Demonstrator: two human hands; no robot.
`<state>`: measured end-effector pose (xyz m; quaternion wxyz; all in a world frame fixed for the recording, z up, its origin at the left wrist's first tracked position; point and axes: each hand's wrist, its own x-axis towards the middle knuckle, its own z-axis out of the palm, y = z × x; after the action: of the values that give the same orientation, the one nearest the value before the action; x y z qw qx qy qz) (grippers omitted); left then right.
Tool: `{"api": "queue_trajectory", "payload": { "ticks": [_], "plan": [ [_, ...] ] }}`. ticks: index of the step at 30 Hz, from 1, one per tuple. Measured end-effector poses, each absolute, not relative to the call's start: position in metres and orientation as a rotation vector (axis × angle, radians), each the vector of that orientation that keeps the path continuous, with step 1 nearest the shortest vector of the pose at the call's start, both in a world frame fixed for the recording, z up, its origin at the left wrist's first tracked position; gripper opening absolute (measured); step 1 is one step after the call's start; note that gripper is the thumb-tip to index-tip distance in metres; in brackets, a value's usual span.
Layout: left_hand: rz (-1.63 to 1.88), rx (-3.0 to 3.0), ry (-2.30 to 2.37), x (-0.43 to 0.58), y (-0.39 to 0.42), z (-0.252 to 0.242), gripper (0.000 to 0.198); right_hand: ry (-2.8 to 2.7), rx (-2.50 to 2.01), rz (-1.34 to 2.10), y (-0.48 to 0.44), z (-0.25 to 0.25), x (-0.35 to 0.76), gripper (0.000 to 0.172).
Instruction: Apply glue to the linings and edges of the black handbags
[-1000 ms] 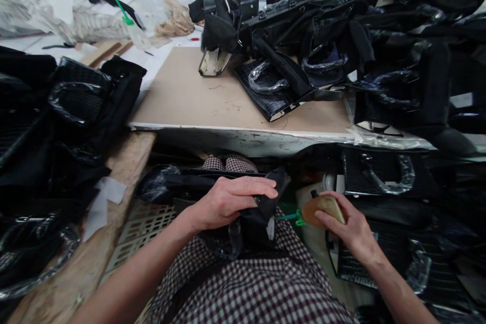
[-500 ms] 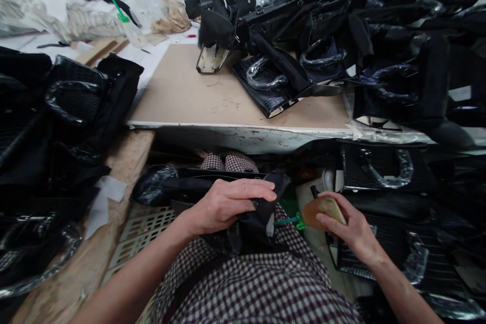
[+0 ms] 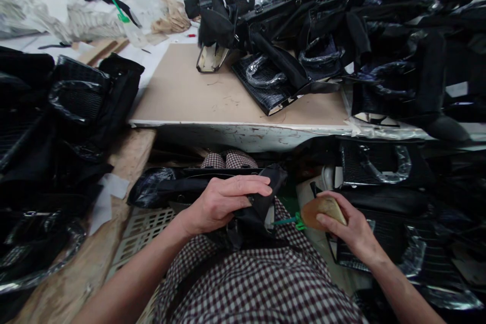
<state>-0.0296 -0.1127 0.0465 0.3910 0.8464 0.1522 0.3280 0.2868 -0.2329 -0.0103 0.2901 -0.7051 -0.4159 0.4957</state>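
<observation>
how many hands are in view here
2, both the person's own. The left hand grips a black bag on the lap; the right hand, lower right, holds a tan oval pad. No other person's hands show.

The left hand (image 3: pixel 220 202) hides part of the black bag (image 3: pixel 163 190); the right hand (image 3: pixel 349 230) covers half the tan piece (image 3: pixel 313 212); both forearms leave the near edge

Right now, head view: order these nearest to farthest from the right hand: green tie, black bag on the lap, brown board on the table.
1. Green tie, just left of the right hand.
2. Black bag, farther left.
3. Brown board, farther ahead.
</observation>
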Motion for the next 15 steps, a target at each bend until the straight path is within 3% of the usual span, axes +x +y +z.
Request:
{"api": "queue_trajectory", "payload": {
  "ticks": [9,15],
  "plan": [
    [0.821,2.147,0.394,-0.0311,-0.1146,0.0478,0.02,-1.167,-1.876,1.297,-0.2341,-0.0097,0.2856,0.05],
    [0.852,2.156,0.379,-0.0316,-0.1144,0.0454,0.02,-1.142,-1.877,1.05,-0.2302,-0.0125,0.281,0.05]
  ]
}}
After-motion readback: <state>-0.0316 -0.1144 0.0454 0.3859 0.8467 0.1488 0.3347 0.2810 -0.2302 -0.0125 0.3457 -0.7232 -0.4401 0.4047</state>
